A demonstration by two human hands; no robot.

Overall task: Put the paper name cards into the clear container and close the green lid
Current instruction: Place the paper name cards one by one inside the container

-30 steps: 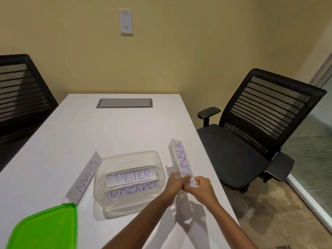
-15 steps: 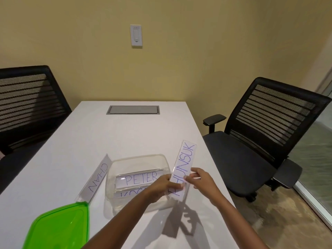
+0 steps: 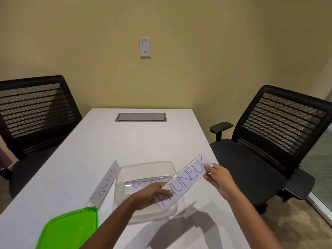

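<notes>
I hold a white name card reading PHUNSUK [image 3: 185, 180] in the air, slanted over the right side of the clear container [image 3: 143, 168]. My left hand [image 3: 150, 194] pinches its near end and my right hand [image 3: 217, 178] pinches its far end. Inside the container lies a card reading PETER [image 3: 142, 186], partly hidden by my left hand. A folded card reading CHAN [image 3: 106, 184] stands on the table just left of the container. The green lid [image 3: 70, 230] lies flat at the near left corner.
The white table [image 3: 107, 144] has a grey cable hatch [image 3: 141, 117] at its far end. Black mesh office chairs stand at the left [image 3: 34, 112] and the right [image 3: 273, 133]. A yellow wall with a switch plate [image 3: 145, 47] is behind.
Both hands lifted the PHUNSUK card off the table right of the container, turned it flat and swung it over the container. My right hand slid along to its far end. The view tilted up.
</notes>
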